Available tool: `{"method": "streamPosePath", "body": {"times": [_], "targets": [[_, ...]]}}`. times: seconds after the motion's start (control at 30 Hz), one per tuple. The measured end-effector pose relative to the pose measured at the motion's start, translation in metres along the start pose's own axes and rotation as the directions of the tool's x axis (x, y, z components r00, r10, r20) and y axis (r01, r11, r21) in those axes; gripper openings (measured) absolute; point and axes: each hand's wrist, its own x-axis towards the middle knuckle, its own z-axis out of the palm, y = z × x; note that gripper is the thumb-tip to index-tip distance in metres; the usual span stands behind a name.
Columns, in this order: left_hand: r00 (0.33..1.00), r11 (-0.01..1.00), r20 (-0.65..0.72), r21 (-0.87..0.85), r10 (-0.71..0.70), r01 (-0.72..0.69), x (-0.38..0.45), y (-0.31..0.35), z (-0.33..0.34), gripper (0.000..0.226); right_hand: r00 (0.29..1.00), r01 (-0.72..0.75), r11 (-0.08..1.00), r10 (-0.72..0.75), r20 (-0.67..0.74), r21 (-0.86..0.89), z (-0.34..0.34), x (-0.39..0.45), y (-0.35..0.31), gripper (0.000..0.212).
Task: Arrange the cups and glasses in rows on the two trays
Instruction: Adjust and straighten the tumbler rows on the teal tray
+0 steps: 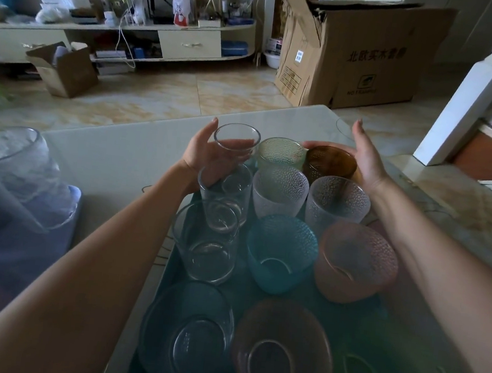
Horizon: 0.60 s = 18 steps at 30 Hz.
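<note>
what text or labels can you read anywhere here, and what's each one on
"北欧实木" then blurred characters: large print on the big cardboard box.
"NO TRAMPLE", faint: under a logo on that box's front.
White sticker and printed panel on the box's side face: too small to read.
Red-and-white carton on the shelf: print unreadable.
Glasses: no text visible.

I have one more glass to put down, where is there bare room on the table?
Bare table lies left of the tray, between it and the clear jug; another patch beyond the far row. The tray itself is packed.

Marbled tile floor (163,91), cluttered cabinet (189,44), perhaps dim daylight
</note>
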Motion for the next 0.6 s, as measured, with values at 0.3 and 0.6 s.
{"method": "streamPosePath", "body": {"times": [0.3, 0.6], "targets": [[0.929, 0.993, -0.358, -0.045, 0.089, -0.113, -0.067, 0.004, 0.002, 0.080, 0.966, -0.109, 0.990, 0.085, -0.244, -0.086, 0.016, -0.052, -0.002, 0.073], [0.804, 0.975, -0.560, 0.035, 0.203, -0.221, -0.185, -0.018, 0.051, 0.059, 0.834, -0.221, 0.968, 0.125, -0.537, -0.118, 0.048, -0.163, -0.023, 0.073]]}}
